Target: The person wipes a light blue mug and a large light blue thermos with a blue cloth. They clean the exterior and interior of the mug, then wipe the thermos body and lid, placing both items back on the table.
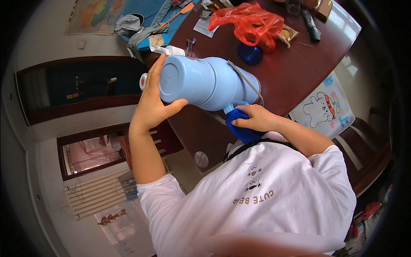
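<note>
A light blue vacuum jug [205,83] is tipped on its side above the table, its round base towards the left. My left hand [154,96] holds the base end, fingers along the rim and thumb on the underside edge. My right hand [257,119] grips a dark blue cloth [240,127] against the jug's side handle [228,109]. A thin grey-brown carrying handle [245,78] crosses the jug's far end. Whether the jug touches the tabletop cannot be told.
On the dark red wooden table [289,77] lie a red plastic bag [247,22], a shiny blue object [249,54], a wrapped snack [287,34] and a white roll [175,50]. A cartoon-printed mat [324,107] is at the right, near a wooden chair [369,144].
</note>
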A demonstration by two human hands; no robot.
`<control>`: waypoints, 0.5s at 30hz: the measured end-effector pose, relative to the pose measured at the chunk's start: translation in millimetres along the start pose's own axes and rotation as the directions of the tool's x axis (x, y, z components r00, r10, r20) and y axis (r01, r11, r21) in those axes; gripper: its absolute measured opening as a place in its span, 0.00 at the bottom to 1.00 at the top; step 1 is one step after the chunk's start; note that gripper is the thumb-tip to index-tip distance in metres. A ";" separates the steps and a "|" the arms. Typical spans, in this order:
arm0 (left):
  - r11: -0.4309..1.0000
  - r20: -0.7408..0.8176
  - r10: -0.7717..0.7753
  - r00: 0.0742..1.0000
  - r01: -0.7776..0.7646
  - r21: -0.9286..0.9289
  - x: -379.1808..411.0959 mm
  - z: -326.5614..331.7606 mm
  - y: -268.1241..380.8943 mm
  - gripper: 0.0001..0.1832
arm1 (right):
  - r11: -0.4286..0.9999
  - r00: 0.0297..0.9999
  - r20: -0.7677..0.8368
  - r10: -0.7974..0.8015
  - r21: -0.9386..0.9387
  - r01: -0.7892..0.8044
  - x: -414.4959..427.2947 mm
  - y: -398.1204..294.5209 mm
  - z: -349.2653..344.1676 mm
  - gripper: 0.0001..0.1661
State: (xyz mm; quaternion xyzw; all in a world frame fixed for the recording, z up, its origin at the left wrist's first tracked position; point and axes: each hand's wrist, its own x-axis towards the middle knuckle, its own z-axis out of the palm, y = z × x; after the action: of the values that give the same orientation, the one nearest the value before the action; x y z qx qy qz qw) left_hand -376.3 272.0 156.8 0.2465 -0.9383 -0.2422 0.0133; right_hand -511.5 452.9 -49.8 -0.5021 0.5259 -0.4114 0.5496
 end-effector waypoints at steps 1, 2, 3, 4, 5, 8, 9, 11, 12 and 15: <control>1.000 0.001 -0.004 1.000 0.004 0.003 -0.3 0.1 -0.1 0.57 | 1.000 1.000 -0.004 -0.004 -0.012 0.003 -0.2 -0.1 -0.2 0.31; 1.000 0.002 -0.008 1.000 0.008 0.006 -0.6 0.0 -0.2 0.57 | 1.000 1.000 -0.008 -0.007 -0.024 0.007 -0.4 0.3 0.3 0.31; 1.000 0.001 -0.011 1.000 0.011 0.007 -0.7 0.4 -0.3 0.57 | 0.999 0.997 -0.066 -0.028 -0.025 0.027 -1.6 1.9 1.9 0.29; 1.000 -0.002 -0.001 1.000 0.001 0.004 -0.5 0.7 -0.4 0.57 | 0.999 0.991 -0.124 -0.049 -0.028 0.046 -3.4 3.9 4.6 0.28; 1.000 -0.006 0.009 1.000 -0.009 0.000 0.2 0.9 -0.4 0.57 | 0.997 0.981 -0.181 -0.070 -0.033 0.065 -4.7 4.9 6.9 0.26; 0.999 -0.027 0.027 0.999 -0.028 -0.015 -1.8 2.5 -3.0 0.57 | 0.998 0.960 -0.277 -0.036 0.036 0.048 -14.7 -15.6 -0.2 0.23; 0.999 -0.033 0.036 0.999 -0.037 -0.020 -1.6 2.8 -3.4 0.57 | 0.994 0.935 -0.342 -0.091 0.023 0.105 -15.1 -18.8 -3.1 0.22; 0.999 -0.038 0.035 0.999 -0.035 -0.004 -1.0 2.7 -3.5 0.57 | 0.977 0.864 -0.464 -0.196 -0.015 0.213 -11.0 -23.0 -11.0 0.21; 0.999 -0.040 0.038 0.998 -0.038 0.005 0.5 2.4 -3.3 0.57 | 0.953 0.783 -0.547 -0.295 -0.104 0.286 -8.2 -27.8 -14.3 0.20; 1.000 -0.060 0.022 0.998 -0.022 -0.007 -1.6 4.6 -5.4 0.57 | 0.797 0.568 -0.559 -0.604 -0.425 0.429 2.5 -52.7 -23.7 0.24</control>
State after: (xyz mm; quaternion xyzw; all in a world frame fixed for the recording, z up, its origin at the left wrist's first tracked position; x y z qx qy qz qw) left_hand -373.1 270.7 150.5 0.2432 -0.9392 -0.2383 0.0452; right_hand -530.7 439.3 3.0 -0.5144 0.5609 -0.6392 0.1108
